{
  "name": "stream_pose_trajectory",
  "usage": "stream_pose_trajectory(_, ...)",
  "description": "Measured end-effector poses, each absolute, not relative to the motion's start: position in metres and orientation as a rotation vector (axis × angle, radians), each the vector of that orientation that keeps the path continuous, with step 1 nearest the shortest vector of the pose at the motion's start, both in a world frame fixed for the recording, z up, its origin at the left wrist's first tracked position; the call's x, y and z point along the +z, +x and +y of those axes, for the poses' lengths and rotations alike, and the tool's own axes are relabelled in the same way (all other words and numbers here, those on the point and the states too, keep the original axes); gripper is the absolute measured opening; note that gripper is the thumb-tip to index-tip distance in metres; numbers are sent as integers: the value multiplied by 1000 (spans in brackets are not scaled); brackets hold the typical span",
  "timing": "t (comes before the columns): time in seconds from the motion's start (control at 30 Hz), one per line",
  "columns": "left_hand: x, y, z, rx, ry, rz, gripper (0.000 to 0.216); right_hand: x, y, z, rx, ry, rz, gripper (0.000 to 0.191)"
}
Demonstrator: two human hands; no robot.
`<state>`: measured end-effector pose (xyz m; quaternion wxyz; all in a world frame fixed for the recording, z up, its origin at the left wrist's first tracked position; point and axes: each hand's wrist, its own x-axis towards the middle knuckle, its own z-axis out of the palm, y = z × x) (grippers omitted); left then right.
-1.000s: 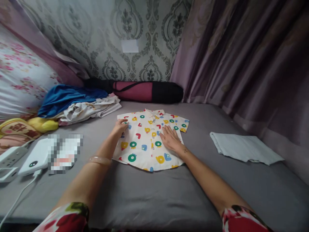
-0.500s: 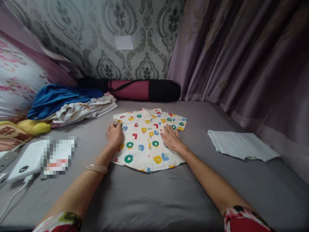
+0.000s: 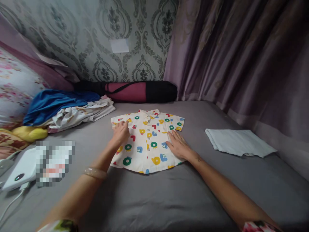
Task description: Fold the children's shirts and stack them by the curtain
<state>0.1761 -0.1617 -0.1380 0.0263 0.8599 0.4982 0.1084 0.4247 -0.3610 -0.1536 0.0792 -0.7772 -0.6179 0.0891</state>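
Observation:
A small white short-sleeved shirt [image 3: 138, 138] with a collar and a colourful print of letters and rings lies spread out, front side up. My left hand [image 3: 121, 132] is over its left side, just below the sleeve, fingers slightly bent and apart. I cannot tell whether it touches the cloth. Flat on the shirt's right side rests my right hand [image 3: 178, 144], fingers stretched out towards the right sleeve. Neither hand grips anything. A pale bracelet [image 3: 94, 173] circles my left forearm.
The grey bed sheet [image 3: 164, 196] lies under everything. Folded pale cloth [image 3: 241, 141] is at the right. To the left are a blue garment [image 3: 58, 101], a white patterned garment [image 3: 77, 112] and a white power bank [image 3: 24, 167] with a cable. A maroon-and-black bag [image 3: 130, 92] lies along the wall.
My left hand has moved inward from the shirt's left edge onto its front, fingers less curled. My right hand stays flat, slightly nearer the right edge. The view has shifted a little.

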Motion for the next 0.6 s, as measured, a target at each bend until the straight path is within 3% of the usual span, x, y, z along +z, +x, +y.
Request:
stream_pose_trajectory(0.13,-140,227,-168,347,2764,848,48,-144,424,-372,183,-2287,-1735,51)
stream_pose_trajectory(0.27,-139,287,-183,372,2822,471,47,-140,420,-384,155,-2315,-1719,42)
stream_pose_trajectory(0.47,-121,368,-213,30,2923,599,36,-132,417,-398,112,-2408,-1600,29)
stream_pose_trajectory(0.6,-119,418,-234,7,2914,660,30,-130,420,-402,189,-2536,-1445,21)
